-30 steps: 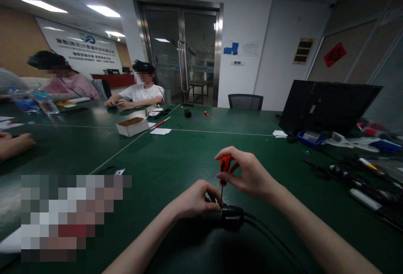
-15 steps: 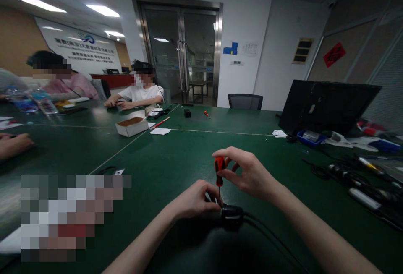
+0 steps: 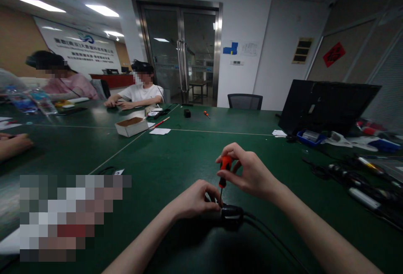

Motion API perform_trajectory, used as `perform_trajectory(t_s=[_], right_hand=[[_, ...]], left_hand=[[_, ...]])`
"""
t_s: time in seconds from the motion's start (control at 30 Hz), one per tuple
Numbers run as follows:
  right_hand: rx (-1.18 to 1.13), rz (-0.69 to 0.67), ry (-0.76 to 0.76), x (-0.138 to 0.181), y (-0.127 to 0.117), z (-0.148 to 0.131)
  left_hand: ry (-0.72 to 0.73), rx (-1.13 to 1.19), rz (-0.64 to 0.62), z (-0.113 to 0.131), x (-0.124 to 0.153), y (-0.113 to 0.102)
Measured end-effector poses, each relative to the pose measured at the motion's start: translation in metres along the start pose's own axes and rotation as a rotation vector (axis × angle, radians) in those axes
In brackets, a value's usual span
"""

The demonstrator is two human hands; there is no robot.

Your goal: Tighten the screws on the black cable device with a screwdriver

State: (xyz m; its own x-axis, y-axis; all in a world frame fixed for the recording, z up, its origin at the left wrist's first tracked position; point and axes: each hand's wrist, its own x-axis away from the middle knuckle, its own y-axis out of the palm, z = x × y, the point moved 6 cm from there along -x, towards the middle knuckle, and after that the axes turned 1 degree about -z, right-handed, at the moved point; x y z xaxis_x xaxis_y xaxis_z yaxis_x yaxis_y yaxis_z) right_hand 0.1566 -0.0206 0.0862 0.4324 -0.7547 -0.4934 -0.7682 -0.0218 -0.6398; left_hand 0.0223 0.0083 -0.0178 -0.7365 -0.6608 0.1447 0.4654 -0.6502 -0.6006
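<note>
A red-and-black screwdriver (image 3: pixel 225 164) is gripped by its handle in my right hand (image 3: pixel 247 171), fingers closed around it. Its thin shaft points down, slightly tilted, to the left end of a small black device (image 3: pixel 232 214) with a cable (image 3: pixel 273 236) running off to the lower right. My left hand (image 3: pixel 200 198) is closed at the device's left end, thumb and fingertips pinching it beside the screwdriver tip. The exact contact of the tip is hidden by the fingers. The device lies on the green table (image 3: pixel 176 160).
A black monitor (image 3: pixel 327 106) stands at the right, with a blue tray (image 3: pixel 311 137) and tangled cables (image 3: pixel 340 171) before it. Further off lie an open cardboard box (image 3: pixel 131 127), a small black block (image 3: pixel 187 113) and another screwdriver (image 3: pixel 206 114). Other people sit along the left side.
The top of the screwdriver has tipped to the right, and my right-hand fingers have wrapped closer around its handle. My left hand and the device have stayed in place.
</note>
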Motion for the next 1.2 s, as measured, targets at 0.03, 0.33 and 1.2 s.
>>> perform_trajectory(t_s=[0.03,0.33,1.2], right_hand=[[0.003,0.000,-0.014,0.000,-0.001,-0.001],[0.024,-0.001,-0.037,0.000,-0.001,-0.002],[0.043,0.009,0.007,0.000,-0.001,0.001]], left_hand=[[0.000,-0.004,0.002,0.000,0.000,0.000],[-0.005,0.003,-0.004,-0.004,-0.003,0.001],[-0.051,-0.005,-0.029,-0.008,-0.002,0.002]])
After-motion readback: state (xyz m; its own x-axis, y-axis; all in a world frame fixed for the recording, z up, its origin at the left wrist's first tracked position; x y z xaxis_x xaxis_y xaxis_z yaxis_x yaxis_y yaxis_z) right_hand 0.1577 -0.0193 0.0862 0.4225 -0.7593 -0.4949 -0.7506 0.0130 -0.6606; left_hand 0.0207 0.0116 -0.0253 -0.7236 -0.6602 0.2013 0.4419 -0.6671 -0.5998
